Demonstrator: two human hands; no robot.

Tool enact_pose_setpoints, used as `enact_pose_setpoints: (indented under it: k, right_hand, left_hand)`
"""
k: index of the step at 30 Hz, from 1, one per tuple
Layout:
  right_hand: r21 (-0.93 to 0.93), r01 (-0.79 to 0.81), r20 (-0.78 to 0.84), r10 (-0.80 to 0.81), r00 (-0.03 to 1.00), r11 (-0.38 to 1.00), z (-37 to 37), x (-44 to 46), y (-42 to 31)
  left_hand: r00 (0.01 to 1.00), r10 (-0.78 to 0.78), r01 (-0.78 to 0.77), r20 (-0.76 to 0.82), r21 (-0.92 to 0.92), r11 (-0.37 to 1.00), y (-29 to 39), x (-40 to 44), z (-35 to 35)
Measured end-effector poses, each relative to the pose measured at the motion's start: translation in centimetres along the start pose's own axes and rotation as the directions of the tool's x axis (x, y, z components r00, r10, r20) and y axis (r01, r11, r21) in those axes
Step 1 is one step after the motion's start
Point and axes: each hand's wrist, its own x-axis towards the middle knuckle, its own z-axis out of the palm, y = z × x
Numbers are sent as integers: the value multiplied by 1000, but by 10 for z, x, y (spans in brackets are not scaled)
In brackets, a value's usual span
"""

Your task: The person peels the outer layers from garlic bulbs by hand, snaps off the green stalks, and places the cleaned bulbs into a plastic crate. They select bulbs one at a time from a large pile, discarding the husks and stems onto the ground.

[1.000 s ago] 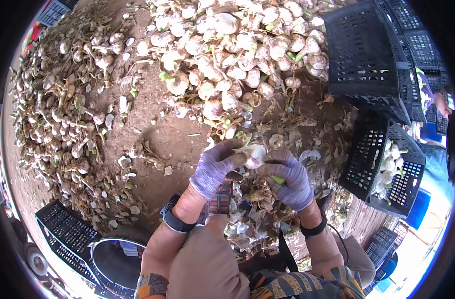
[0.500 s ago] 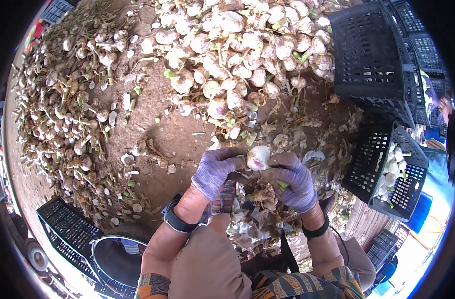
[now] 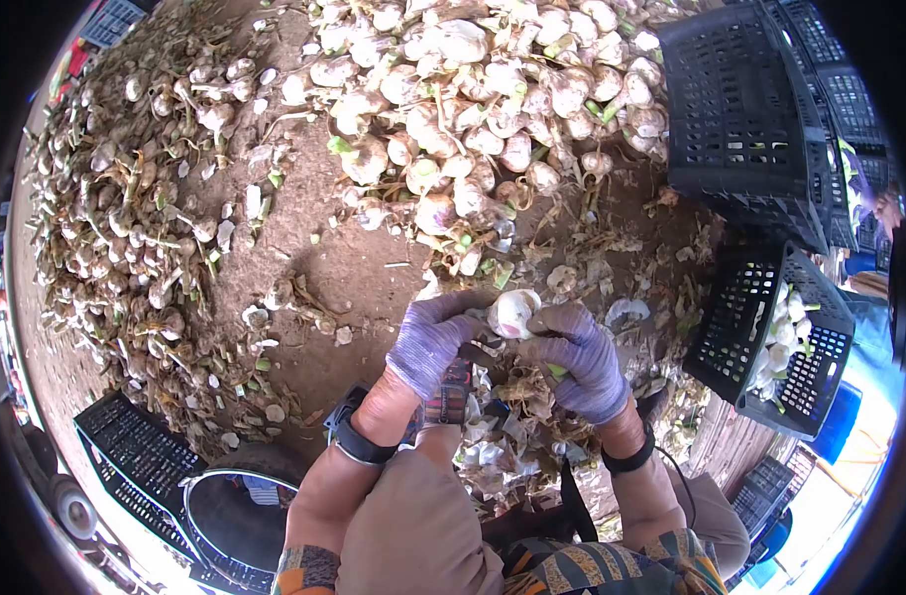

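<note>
Between my two gloved hands is a white garlic bulb [image 3: 513, 313] with a purplish patch on its skin. My left hand [image 3: 434, 337], in a dirty purple-grey glove, grips the bulb from its left side. On the other side, my right hand [image 3: 576, 359] has its fingers closed against the bulb, and a bit of green shows by its palm. Peeled skins and dry leaf scraps [image 3: 522, 392] lie below the hands. Just beyond them is a heap of garlic bulbs [image 3: 473, 109] on the soil.
More garlic with stalks [image 3: 126, 198] covers the ground at left. A tilted black crate [image 3: 736, 327] with cleaned white bulbs [image 3: 785, 337] stands at right, below a larger black crate [image 3: 736, 109]. Another crate [image 3: 136, 451] and a dark round bucket [image 3: 240, 526] sit at lower left.
The garlic bulb has turned slightly between my hands, showing more white skin. My right fingers have shifted a little to the left; both hands keep their hold.
</note>
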Motion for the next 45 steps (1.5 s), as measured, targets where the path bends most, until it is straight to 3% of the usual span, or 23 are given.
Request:
enact_pose_setpoints:
  k: [2,4,9,11,13,15,17,19,21,22,24,26,30,32,34,36,37,39,40,41,42,44,45]
  right_hand:
    - [-66,12,34,-10,999,998,0,-2,5]
    - [-114,17,62,-10,998,993,3,-1,3]
    - [-153,-13,30,17,999,988,6,-9,6]
    - [268,-318,-164,368,915,909,6,-13,1]
    - [359,-365,-206,455,867,859,7,-16,4]
    - [885,-310,-90,781,618,347,8,-16,3]
    - [894,-321,-84,821,565,312,9,-18,9]
    - [987,-129,-25,882,471,97,8,-17,11]
    - [989,-101,-45,880,473,105,8,-20,15]
    - [988,-111,-45,883,467,109,6,-19,16]
    - [987,-120,-40,886,462,107,9,-22,20]
    - [926,-231,-148,852,503,298,15,-27,28]
    - [916,-289,-121,880,460,277,12,-27,22]
    - [996,-80,81,899,430,-51,1,-21,16]
    - [997,-40,74,905,418,-64,-8,-12,7]
    - [989,112,32,869,493,-100,-14,-19,18]
    - [986,135,10,845,534,-97,-29,-26,27]
    - [963,268,-212,716,665,36,-74,-23,34]
    - [919,389,-299,748,593,59,-107,-24,42]
    - [864,498,-359,780,513,70,-143,-25,51]
    - [842,507,-505,604,616,185,-172,-13,34]
    - [778,613,-558,603,570,140,-222,0,12]
    - [768,621,-564,623,542,155,-225,7,5]
  left_hand:
    - [1000,-5,5,-20,-4,1000,1,1,1]
    - [988,147,-114,-49,417,902,-6,5,-1]
    - [983,160,-83,-94,548,832,-17,18,2]
    - [983,112,-60,-142,326,943,-25,19,-2]
    - [989,52,6,-135,395,919,-30,18,-6]
    - [991,-8,69,-133,458,886,-40,19,-11]
    - [984,63,57,-168,625,779,-57,26,-20]
    - [960,234,43,-154,905,423,-71,35,-36]
    - [937,306,58,-167,940,337,-67,32,-38]
    - [938,307,51,-161,940,336,-65,31,-33]
    - [972,199,-144,-125,352,925,-45,16,-9]
    - [985,170,-155,-19,324,933,-26,10,10]
    - [970,239,-235,48,432,871,-33,26,10]
    - [953,283,-180,-111,545,819,-42,35,-9]
    - [925,349,-103,-151,784,613,-62,38,-34]
    - [958,283,32,-51,997,73,-76,38,-45]
    - [948,319,38,-16,997,-64,-84,38,-41]
    - [894,374,-133,247,943,-305,-93,32,-23]
    - [860,338,-216,382,873,-436,-93,26,-13]
    - [807,100,-417,582,682,-601,-114,37,-18]
    - [801,-92,-590,592,754,-288,-113,27,-5]
    - [577,-585,-644,570,758,103,-107,20,14]
    - [598,-586,-615,547,782,103,-118,19,4]
